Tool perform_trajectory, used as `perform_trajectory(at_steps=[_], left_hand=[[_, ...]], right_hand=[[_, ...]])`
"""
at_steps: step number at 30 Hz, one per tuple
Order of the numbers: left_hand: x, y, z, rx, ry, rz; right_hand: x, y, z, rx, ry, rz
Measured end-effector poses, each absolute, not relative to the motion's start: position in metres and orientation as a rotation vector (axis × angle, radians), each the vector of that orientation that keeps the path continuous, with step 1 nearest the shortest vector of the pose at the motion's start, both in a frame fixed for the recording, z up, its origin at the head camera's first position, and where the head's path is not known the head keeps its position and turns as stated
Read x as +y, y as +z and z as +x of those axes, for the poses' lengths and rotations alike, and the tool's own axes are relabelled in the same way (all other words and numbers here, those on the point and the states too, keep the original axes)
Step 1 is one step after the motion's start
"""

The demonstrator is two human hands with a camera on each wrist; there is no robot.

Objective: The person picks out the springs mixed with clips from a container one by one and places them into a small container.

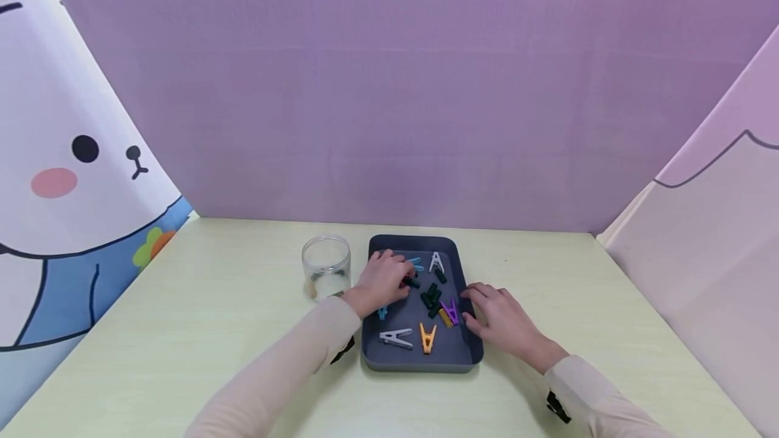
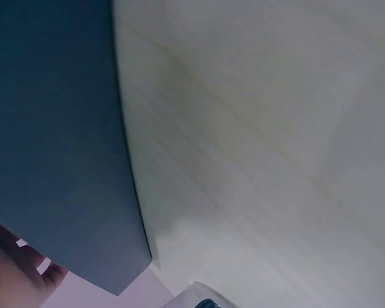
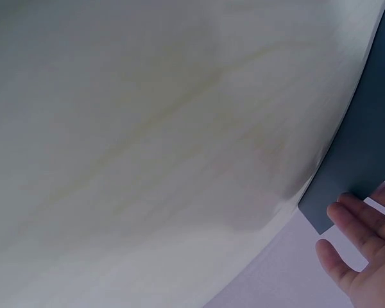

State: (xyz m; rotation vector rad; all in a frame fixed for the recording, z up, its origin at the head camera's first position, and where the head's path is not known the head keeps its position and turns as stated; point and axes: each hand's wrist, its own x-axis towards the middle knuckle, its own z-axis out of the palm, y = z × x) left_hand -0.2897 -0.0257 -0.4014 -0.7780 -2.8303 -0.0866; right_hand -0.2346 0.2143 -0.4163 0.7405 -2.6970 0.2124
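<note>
My left hand [image 1: 383, 279] reaches over the left side of a dark grey tray [image 1: 420, 361]. Its thumb and forefinger pinch a small dark green cylinder [image 1: 412, 282], partly hidden by the fingers. Several more dark green cylinders [image 1: 431, 295] lie in the tray's middle, beside a yellow cylinder [image 1: 446, 318] and a purple clip [image 1: 451, 311]. Nearer the front are a grey clip [image 1: 397, 338] and an orange clip [image 1: 428, 338]. At the tray's right wall, my right hand [image 1: 502, 320] touches the rim with loosely extended fingers; the right wrist view shows these fingers [image 3: 356, 224] against the wall.
Left of the tray stands a clear round jar [image 1: 326, 265] with a tan and a dark piece low inside. A white clip [image 1: 436, 261] and blue clips [image 1: 416, 263] lie toward the tray's back. Behind the pale table [image 1: 255, 276] rises a purple cloth [image 1: 389, 120].
</note>
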Motion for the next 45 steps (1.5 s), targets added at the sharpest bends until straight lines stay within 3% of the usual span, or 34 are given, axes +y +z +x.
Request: perform_trajectory(at_steps=[45], left_hand=[[-0.019, -0.414, -0.298, -2.784, -0.117, -0.793]], right_hand=[[0.212, -0.415, -0.234, -2.689, 0.191, 0.725]])
